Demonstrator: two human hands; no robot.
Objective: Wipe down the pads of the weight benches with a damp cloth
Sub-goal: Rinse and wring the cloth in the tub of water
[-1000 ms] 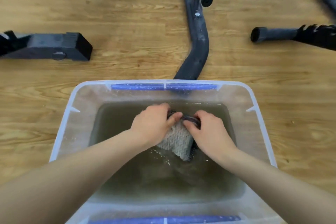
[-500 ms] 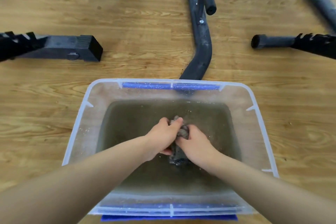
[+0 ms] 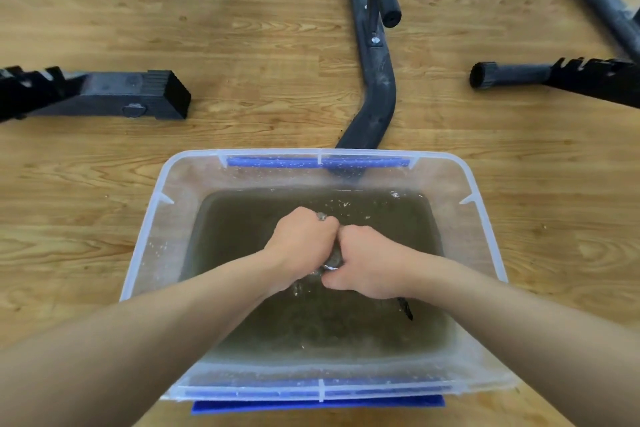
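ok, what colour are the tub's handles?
Blue handles on a clear tub; head view.

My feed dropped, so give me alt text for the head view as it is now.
The left hand and right hand, pressed together, grip a wadded grey cloth inside a clear plastic tub of murky water. The tub stands on a wooden floor, with black bench frame tubes lying beyond it.
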